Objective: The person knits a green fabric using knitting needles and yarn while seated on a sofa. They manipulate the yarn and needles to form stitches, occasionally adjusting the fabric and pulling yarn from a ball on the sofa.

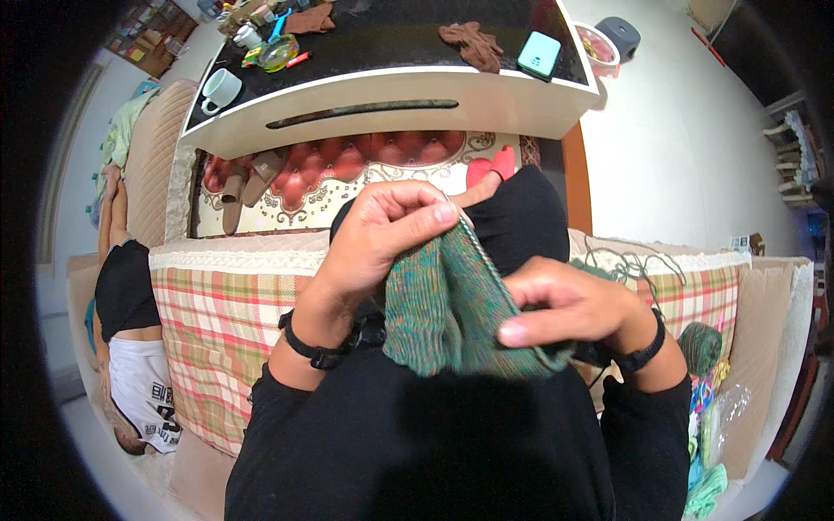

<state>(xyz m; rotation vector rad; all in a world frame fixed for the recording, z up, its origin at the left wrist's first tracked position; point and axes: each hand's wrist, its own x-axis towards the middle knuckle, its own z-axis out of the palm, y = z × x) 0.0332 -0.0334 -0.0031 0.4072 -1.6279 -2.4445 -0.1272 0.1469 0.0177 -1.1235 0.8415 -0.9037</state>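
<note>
A piece of green flecked knitting [423, 306] hangs between my two hands above my lap, with a ribbed band along its left part. My left hand [401, 221] pinches its upper corner between thumb and fingers. From that corner a slanting edge of stitches [485, 254] runs down to the right; whether a needle lies inside it I cannot tell. My right hand [567, 303] grips the same edge lower down, thumb on the front of the fabric, fingers partly hidden behind. Loose green yarn [638, 260] trails over the sofa edge beyond my right wrist.
A yarn ball [700, 348] and plastic-wrapped items [723, 417] lie on the sofa to my right. A person [133, 338] lies at the left on the plaid-covered sofa [215, 338]. Ahead, the coffee table [391, 45] bears a white mug [221, 90], brown cloth [472, 45] and a phone [539, 54].
</note>
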